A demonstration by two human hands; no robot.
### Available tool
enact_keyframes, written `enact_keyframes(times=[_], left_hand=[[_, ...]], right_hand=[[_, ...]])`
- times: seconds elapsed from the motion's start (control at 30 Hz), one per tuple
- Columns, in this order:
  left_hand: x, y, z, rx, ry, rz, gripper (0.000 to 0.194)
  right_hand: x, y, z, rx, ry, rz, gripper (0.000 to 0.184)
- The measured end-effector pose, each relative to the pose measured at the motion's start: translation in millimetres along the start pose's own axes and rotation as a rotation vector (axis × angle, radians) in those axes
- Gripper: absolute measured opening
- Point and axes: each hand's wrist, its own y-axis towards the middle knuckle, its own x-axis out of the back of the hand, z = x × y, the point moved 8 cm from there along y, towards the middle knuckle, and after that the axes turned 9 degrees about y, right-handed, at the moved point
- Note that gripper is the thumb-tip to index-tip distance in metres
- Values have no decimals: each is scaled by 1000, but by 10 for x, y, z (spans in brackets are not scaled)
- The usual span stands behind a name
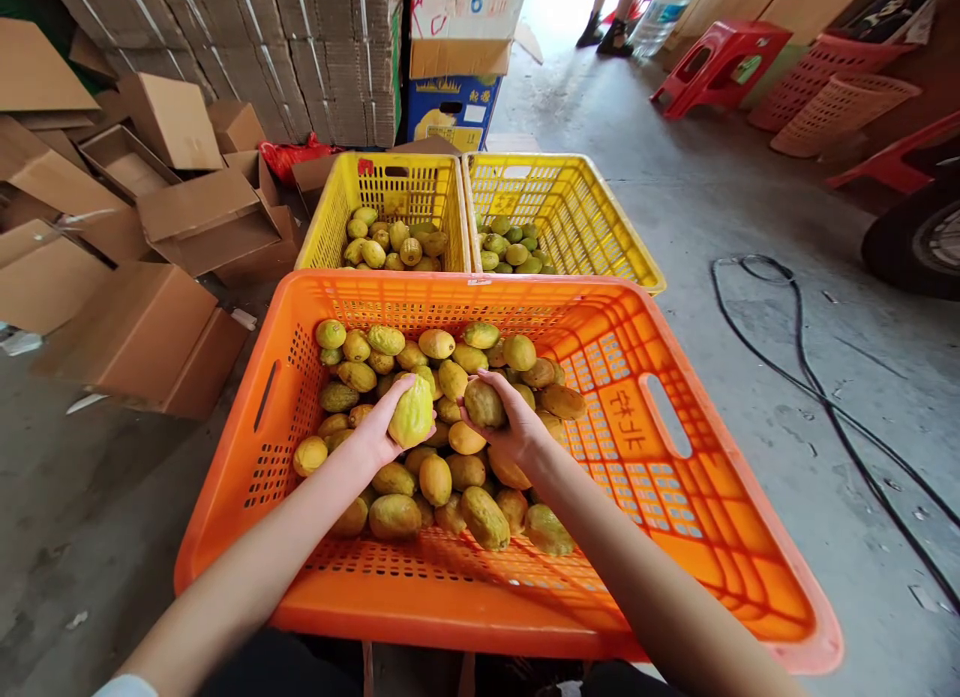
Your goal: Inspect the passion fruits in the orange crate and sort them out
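A large orange plastic crate (450, 602) in front of me holds many oval fruits, yellow to brownish green, some with wrinkled skin. Over the pile, my left hand (384, 427) is closed around a bright yellow-green, ridged oval fruit (412, 413). Just to its right, my right hand (514, 417) grips a darker, brownish-green oval fruit (484, 404) between thumb and fingers. Both hands are slightly above the other fruits, and the undersides of the held ones are hidden by fingers.
Behind the orange crate stand a left yellow crate (454, 212) and a right yellow crate (600, 212), both with similar fruits. Cardboard boxes (135, 327) lie piled at left. A black cable (806, 367) crosses the floor at right, near red stools (724, 62). Someone's feet (604, 37) show far back.
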Motion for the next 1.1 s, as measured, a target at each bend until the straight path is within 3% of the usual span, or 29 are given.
enact_keyframes(times=[0.27,0.57,0.7,0.87,1.1], left_hand=[[-28,10,45,56,-21,53,20],[-7,-26,7,24,43,-28,27],[-16,31,6,-8,-3,11,30],[-22,76,23,-26,-19,23,25],[-39,41,70,50,-42,63,31]], right_hand=[[63,65,-66,-113,30,-35,8],[100,62,-80,-63,-120,-48,8],[52,25,-106,-118,-176,-19,18],[25,24,-89,-108,-214,16,18],[12,23,-129,-119,-154,22,29]])
